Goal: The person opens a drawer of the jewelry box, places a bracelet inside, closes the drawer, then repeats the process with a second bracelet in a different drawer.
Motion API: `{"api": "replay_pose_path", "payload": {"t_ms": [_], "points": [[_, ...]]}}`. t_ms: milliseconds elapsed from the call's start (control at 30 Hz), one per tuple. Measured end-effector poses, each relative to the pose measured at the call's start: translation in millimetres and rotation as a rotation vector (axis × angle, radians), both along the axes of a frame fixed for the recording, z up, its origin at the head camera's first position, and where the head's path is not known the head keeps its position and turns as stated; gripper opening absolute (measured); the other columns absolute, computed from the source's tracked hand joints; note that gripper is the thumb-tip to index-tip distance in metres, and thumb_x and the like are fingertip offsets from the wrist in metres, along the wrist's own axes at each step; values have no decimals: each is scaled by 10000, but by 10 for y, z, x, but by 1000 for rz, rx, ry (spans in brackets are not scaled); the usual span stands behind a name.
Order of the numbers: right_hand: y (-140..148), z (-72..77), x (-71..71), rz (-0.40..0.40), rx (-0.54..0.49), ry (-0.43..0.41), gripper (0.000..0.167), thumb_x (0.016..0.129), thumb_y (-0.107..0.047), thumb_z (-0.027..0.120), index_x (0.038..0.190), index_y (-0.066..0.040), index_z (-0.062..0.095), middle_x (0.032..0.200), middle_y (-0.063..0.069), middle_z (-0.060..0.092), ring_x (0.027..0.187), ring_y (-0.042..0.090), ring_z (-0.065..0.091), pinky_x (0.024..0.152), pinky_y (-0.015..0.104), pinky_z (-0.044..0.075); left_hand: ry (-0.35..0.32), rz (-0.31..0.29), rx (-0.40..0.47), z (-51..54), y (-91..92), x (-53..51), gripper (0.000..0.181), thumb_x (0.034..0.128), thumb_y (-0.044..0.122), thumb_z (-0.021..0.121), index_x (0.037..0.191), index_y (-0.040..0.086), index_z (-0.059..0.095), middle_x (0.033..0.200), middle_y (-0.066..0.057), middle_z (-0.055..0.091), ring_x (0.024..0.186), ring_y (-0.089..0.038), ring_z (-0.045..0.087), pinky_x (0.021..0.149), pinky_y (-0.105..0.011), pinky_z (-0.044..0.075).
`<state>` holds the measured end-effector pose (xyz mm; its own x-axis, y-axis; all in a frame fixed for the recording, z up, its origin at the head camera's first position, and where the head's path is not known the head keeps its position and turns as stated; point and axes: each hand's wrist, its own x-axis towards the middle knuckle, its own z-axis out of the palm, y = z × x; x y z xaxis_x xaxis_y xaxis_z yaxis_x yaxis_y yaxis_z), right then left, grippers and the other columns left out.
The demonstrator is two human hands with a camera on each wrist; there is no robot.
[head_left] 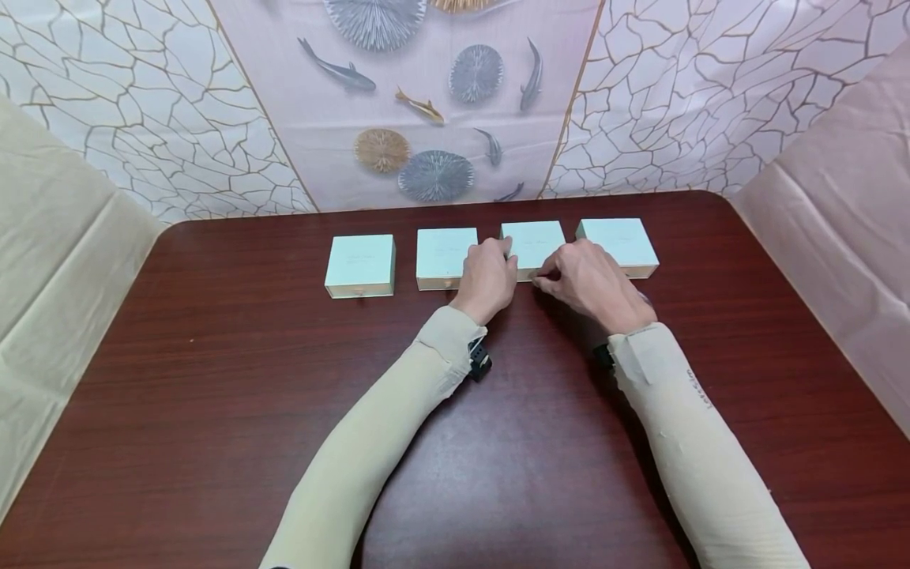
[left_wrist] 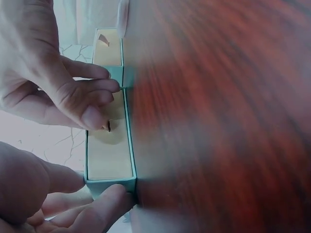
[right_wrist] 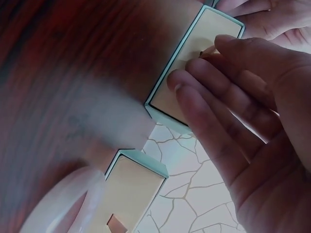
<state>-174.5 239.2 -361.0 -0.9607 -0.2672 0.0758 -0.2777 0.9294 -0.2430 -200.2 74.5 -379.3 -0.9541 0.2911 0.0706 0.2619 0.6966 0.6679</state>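
Observation:
A mint-green drawer box (head_left: 535, 239) with a cream front lies near the table's back edge, third from the left in a row. My left hand (head_left: 487, 276) holds its left end, fingertips against the top edge and side. At the box front, my right hand (head_left: 593, 283) pinches the small tan pull tab (right_wrist: 209, 50) between thumb and forefinger. The other right fingers extend loosely across the cream drawer front (left_wrist: 111, 158). The drawer appears flush with its sleeve. Part of the box is hidden behind both hands.
Matching boxes stand along the row: one at far left (head_left: 360, 263), one (head_left: 445, 254) just left of my left hand, and one at right (head_left: 620, 241) beyond my right hand. They rest on a dark red-brown table (head_left: 213, 395). Patterned cloth (head_left: 441, 95) hangs behind.

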Motion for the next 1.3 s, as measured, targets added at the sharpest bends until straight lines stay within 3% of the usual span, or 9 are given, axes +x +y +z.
{"api": "replay_pose_path", "payload": {"t_ms": [100, 233, 367, 600, 800, 1000, 1200, 1300], "points": [[5, 5, 7, 2, 3, -2, 135, 914, -155, 747, 981, -77, 837, 927, 79, 802, 709, 166, 660, 663, 370, 530, -8, 8, -10, 10, 6, -3, 409, 1071, 182, 531, 1469, 100, 568, 1391, -128, 654, 1075, -308, 709, 827, -346, 575], [13, 4, 17, 2, 0, 7, 139, 915, -161, 751, 995, -81, 832, 929, 75, 801, 733, 181, 683, 679, 386, 550, -15, 12, -29, 20, 30, 11, 442, 1072, 214, 533, 1497, 90, 531, 1439, -112, 622, 1141, -308, 689, 913, -368, 578], [24, 5, 38, 14, 11, 12, 126, 918, -162, 746, 991, -98, 826, 883, 57, 791, 737, 187, 683, 693, 413, 560, 20, 16, -81, 25, 73, 34, 437, 1068, 245, 540, 1467, 68, 554, 1352, -124, 674, 1165, -324, 682, 944, -381, 575], [65, 26, 85, 37, 3, 34, 122, 917, -149, 731, 983, -110, 825, 889, 40, 791, 786, 210, 694, 719, 440, 557, 53, 46, -107, 70, 117, 77, 480, 1053, 272, 570, 1472, 42, 516, 1156, -154, 733, 1018, -324, 735, 853, -382, 602], [131, 42, 140, 39, 0, 68, 100, 898, -171, 765, 959, -113, 819, 864, 10, 782, 806, 223, 700, 729, 446, 561, 116, 41, -157, 113, 136, 108, 537, 1049, 310, 574, 1488, 12, 496, 1287, -179, 664, 1217, -336, 641, 1013, -371, 541], [251, 104, 212, 40, 12, 117, 142, 894, -171, 778, 994, -73, 803, 891, 50, 761, 850, 269, 693, 749, 472, 563, 149, 41, -122, 202, 187, 92, 533, 1053, 324, 560, 1485, 16, 513, 1397, -174, 609, 1326, -333, 541, 1129, -367, 433], [355, 101, 268, 32, 25, 144, 115, 895, -173, 774, 962, -80, 785, 870, 41, 750, 852, 267, 678, 776, 476, 554, 116, 16, -74, 308, 293, 89, 535, 1062, 341, 540, 1511, 53, 495, 1433, -139, 575, 1355, -271, 521, 1120, -337, 441], [408, 59, 285, 25, 29, 147, 82, 899, -163, 763, 953, -105, 785, 869, 33, 745, 866, 261, 676, 794, 480, 552, 95, -26, -35, 345, 352, 77, 500, 1063, 328, 541, 1486, 61, 528, 1390, -122, 614, 1315, -234, 563, 1082, -324, 475]]}}
